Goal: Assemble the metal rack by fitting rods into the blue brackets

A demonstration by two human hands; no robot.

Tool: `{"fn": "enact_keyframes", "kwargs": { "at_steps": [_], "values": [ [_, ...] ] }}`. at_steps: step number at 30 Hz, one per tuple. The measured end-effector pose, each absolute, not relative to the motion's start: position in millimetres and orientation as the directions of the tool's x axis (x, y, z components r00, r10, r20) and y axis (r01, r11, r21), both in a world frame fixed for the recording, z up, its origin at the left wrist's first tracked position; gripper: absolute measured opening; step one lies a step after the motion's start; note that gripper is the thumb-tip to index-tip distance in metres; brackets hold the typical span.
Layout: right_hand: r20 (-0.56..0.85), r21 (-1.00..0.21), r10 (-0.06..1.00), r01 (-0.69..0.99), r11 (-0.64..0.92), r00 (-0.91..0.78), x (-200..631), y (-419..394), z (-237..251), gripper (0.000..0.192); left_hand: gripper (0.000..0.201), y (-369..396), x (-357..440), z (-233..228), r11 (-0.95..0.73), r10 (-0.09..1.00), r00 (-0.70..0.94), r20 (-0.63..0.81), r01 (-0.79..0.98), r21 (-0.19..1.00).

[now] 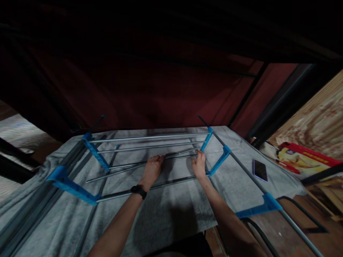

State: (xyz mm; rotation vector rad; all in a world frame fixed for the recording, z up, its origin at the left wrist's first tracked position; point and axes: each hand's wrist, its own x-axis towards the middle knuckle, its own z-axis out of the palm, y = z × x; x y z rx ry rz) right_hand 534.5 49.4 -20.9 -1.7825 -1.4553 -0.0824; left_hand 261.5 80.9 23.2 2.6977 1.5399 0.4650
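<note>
A grey, fuzzy cloth [166, 214] covers the tabletop, its near edge hanging off. On it lies a rack [150, 157] of thin, round metal rods joined by angular blue plastic brackets [218, 162]. The left hand [152, 169] rests flat, fingers loosely spread, on a middle rod; the right hand [199, 165] curls around rods beside a bracket. A slim dark phone [259, 170] lies on open cloth, right of the rack.

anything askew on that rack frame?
Yes. One metal rod runs slanted across the grey cloth while the other rods lie parallel; its left end lies free of the blue bracket. The left hand and right hand rest by its right end.
</note>
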Motion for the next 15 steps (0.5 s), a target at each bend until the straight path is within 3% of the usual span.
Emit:
{"fn": "enact_keyframes", "kwargs": {
  "at_steps": [3, 5, 10, 15],
  "values": [
    [0.395, -0.760, 0.711, 0.642, -0.102, 0.581, 560.9, 62.8, -42.0, 0.049, 0.052, 87.9, 270.4, 20.6, -0.535, 0.834, 0.495, 0.245, 0.833, 0.141],
    [0.281, -0.840, 0.686, 0.517, -0.162, 0.671, 578.1, 74.6, -51.0, 0.054, 0.052, 91.9, 275.1, 18.2, -0.543, 0.830, 0.503, 0.241, 0.828, 0.141],
    [0.151, -0.927, 0.686, 0.343, -0.151, 0.712, 603.4, 98.0, -57.9, 0.061, 0.051, 100.8, 278.0, 12.5, -0.547, 0.830, 0.506, 0.237, 0.820, 0.167],
    [0.151, -0.964, 0.713, 0.261, -0.046, 0.684, 607.0, 108.3, -52.9, 0.053, 0.050, 106.2, 277.1, 13.1, -0.564, 0.821, 0.535, 0.202, 0.814, 0.136]
  ]
}}
